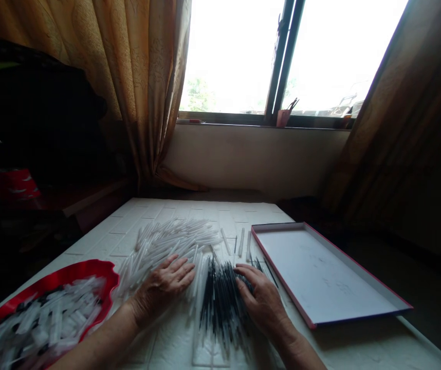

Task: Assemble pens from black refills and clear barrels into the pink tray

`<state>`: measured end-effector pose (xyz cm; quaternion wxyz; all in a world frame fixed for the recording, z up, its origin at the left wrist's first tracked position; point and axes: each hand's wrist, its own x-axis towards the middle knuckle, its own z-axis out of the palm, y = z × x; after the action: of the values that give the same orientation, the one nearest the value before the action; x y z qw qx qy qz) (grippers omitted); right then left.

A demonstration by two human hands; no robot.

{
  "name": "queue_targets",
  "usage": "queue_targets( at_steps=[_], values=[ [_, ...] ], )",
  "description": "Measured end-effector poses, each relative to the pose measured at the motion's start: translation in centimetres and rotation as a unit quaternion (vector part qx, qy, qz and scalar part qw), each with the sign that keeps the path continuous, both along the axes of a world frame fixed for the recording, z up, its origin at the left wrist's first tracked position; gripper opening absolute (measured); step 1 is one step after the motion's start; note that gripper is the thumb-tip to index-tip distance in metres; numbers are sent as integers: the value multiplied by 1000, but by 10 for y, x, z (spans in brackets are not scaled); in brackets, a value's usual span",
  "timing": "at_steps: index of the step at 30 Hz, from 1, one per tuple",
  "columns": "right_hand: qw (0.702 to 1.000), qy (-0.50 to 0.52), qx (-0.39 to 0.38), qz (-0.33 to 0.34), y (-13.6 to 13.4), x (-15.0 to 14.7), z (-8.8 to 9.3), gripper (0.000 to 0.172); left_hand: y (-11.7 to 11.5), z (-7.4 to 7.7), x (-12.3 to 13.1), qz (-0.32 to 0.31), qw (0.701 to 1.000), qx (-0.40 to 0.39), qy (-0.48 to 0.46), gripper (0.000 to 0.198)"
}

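While both my hands lie open on the white table [208, 210], neither one has hold of anything. My left hand [162, 288] rests flat, fingers spread, on the heap of clear plastic tubes [166, 246]. My right hand [261, 300], its fingers loosely curved, touches the bunch of black refills [220, 303] lying just right of those tubes. Left of the tubes sits a red dish [77, 275] full of white and black pieces. Right of them, past the refills, lies a pink-edged box lid [320, 277]. Far beyond the tubes is a window [232, 56].
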<state>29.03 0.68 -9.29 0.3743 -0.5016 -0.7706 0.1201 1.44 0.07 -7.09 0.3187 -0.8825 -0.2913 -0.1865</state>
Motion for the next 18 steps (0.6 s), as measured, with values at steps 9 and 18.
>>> queue_targets(
  at_steps=[9,18],
  values=[
    [1000,10,15,24,1,-2,-3,32,-3,11,8,-43,999,25,-18,33],
    [998,18,43,40,-6,-5,3,32,-86,6,40,-141,988,-35,-51,36]
  ],
)
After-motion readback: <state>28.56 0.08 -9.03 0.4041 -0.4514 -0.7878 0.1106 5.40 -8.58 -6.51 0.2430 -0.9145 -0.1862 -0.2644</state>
